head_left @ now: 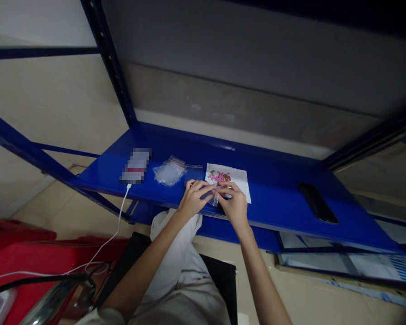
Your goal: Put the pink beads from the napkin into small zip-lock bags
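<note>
Fingers (196, 186) of both hands pinched together on one small clear plastic bag (214, 199), held at the front edge of the blue steel shelf (274, 203). Right hand (233, 205) just beside one white sheet (228, 180) printed with pink dots; left hand (192, 202) near one bundle of clear plastic bags (169, 172). Farther left, one blurred item (136, 165) with one white cable (122, 216); farther right, one black slab (317, 203). Beige floor (71, 207) below.

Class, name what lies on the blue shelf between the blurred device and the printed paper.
The head view shows a crumpled plastic bag and a flatter plastic bag.
</note>
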{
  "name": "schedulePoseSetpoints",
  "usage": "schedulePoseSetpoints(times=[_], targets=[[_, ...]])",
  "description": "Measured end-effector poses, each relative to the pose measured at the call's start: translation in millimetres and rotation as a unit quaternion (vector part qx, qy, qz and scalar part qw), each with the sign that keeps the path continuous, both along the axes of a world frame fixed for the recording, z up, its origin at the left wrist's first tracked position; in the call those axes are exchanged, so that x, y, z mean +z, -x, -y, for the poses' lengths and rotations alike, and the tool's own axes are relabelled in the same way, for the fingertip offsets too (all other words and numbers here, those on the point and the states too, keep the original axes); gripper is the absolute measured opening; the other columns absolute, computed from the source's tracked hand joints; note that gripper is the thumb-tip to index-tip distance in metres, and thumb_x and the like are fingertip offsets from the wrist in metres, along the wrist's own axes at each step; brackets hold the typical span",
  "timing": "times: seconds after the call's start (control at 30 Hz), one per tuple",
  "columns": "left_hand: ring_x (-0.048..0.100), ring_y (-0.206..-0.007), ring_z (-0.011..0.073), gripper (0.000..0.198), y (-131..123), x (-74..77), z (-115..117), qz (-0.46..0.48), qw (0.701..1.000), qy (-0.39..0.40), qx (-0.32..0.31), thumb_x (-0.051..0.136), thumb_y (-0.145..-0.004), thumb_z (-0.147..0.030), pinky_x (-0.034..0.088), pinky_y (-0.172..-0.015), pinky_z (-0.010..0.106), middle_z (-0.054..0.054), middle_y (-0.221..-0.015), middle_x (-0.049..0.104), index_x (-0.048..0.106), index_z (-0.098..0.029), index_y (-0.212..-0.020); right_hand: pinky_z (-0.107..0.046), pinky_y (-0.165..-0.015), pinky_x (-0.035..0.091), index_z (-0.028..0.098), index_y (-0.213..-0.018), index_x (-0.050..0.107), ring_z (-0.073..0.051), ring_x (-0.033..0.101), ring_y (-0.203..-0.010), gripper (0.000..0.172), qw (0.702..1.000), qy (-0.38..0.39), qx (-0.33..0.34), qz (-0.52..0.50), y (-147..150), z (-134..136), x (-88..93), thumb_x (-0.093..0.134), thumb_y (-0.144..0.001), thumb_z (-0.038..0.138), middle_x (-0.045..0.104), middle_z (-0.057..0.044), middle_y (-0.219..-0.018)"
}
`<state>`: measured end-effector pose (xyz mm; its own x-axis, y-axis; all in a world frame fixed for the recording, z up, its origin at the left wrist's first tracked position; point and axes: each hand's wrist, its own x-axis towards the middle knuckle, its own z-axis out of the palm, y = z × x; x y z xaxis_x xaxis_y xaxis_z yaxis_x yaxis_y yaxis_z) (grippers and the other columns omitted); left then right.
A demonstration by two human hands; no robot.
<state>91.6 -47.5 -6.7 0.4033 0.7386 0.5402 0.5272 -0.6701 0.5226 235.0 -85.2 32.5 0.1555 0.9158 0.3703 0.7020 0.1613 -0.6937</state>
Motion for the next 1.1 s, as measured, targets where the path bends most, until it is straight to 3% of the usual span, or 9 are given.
schedulePoseSetpoints(times=[0.1,0.27,0.33,0.4,0.57,0.73,0.93,1.1], targets=[[0.052,-0.102,0.0163,0.03,1.2,-1.9,-0.9,0.005,1.0,-0.014,-0.012,0.053,-0.083,-0.023,0.03,-0.09,0.035,0.003,-0.106,0.061,0.056,-0.025,-0.113,-0.032,-0.074,0.049,0.021,-0.071,0.071,-0.021,0.061,-0.086,0.014,1.0,0.0,0.017,-0.013,5.5,-6.0,-6.2,0.061,-0.075,0.03,0.063,-0.008,-0.096],[0.049,-0.108,0.0155,0.034,3.1,-3.4,-4.2,0.025,0.999,-0.029,-0.015,0.05,-0.084,-0.016,0.031,-0.092,0.035,0.003,-0.111,0.059,0.054,-0.025,-0.116,-0.032,-0.082,0.047,0.023,-0.083,0.071,-0.021,0.055,-0.104,0.018,0.982,0.033,0.178,-0.051,5.6,-9.8,-6.9,0.054,-0.081,0.028,0.057,-0.008,-0.113],[0.051,-0.106,0.0159,0.029,2.3,-3.8,-5.4,0.041,0.999,-0.025,0.01,0.052,-0.084,-0.02,0.033,-0.091,0.035,0.003,-0.106,0.061,0.057,-0.025,-0.113,-0.029,-0.076,0.05,0.022,-0.085,0.07,-0.02,0.055,-0.102,0.019,0.984,0.029,0.15,-0.087,-3.0,-10.3,-6.1,0.053,-0.082,0.031,0.056,-0.008,-0.114],[0.053,-0.102,0.0162,0.024,1.2,-3.9,-6.3,0.06,0.997,-0.022,0.035,0.052,-0.084,-0.024,0.034,-0.09,0.035,0.002,-0.102,0.063,0.06,-0.026,-0.107,-0.028,-0.069,0.05,0.021,-0.085,0.07,-0.02,0.057,-0.097,0.021,0.992,0.003,0.076,-0.103,-16.3,-10.8,-8.2,0.054,-0.081,0.034,0.059,-0.009,-0.109],[0.056,-0.099,0.0161,0.018,0.0,-6.0,-8.3,0.117,0.991,-0.026,0.058,0.051,-0.084,-0.02,0.038,-0.087,0.034,0.002,-0.094,0.065,0.066,-0.023,-0.093,-0.029,-0.063,0.049,0.018,-0.084,0.071,-0.019,0.061,-0.079,0.026,0.998,-0.029,-0.053,-0.026,-47.4,-10.5,-24.8,0.058,-0.076,0.039,0.062,-0.01,-0.096],[0.058,-0.096,0.0171,0.011,-0.7,-11.1,-10.2,0.154,0.985,-0.034,0.074,0.057,-0.08,-0.016,0.04,-0.087,0.035,0.002,-0.09,0.065,0.066,-0.021,-0.078,-0.028,-0.062,0.047,0.021,-0.08,0.072,-0.018,0.061,-0.076,0.029,0.995,-0.01,-0.087,0.042,-48.0,-9.5,-35.0,0.06,-0.072,0.045,0.062,-0.007,-0.092],[0.058,-0.094,0.0169,0.005,1.1,-7.8,-10.5,0.181,0.979,-0.013,0.088,0.063,-0.075,-0.02,0.04,-0.085,0.034,0.002,-0.09,0.064,0.064,-0.021,-0.071,-0.027,-0.063,0.047,0.02,-0.082,0.072,-0.018,0.06,-0.075,0.029,0.994,-0.017,-0.1,0.043,-43.1,-10.5,-38.6,0.059,-0.073,0.044,0.062,-0.007,-0.091],[0.06,-0.087,0.0173,0.005,3.1,-2.5,-11.1,0.228,0.971,0.039,0.059,0.066,-0.072,-0.023,0.042,-0.082,0.033,0.003,-0.086,0.064,0.064,-0.019,-0.07,-0.027,-0.063,0.047,0.018,-0.081,0.072,-0.018,0.061,-0.077,0.027,0.994,-0.017,-0.1,0.036,-46.1,-10.7,-41.1,0.059,-0.073,0.041,0.063,-0.007,-0.089]])
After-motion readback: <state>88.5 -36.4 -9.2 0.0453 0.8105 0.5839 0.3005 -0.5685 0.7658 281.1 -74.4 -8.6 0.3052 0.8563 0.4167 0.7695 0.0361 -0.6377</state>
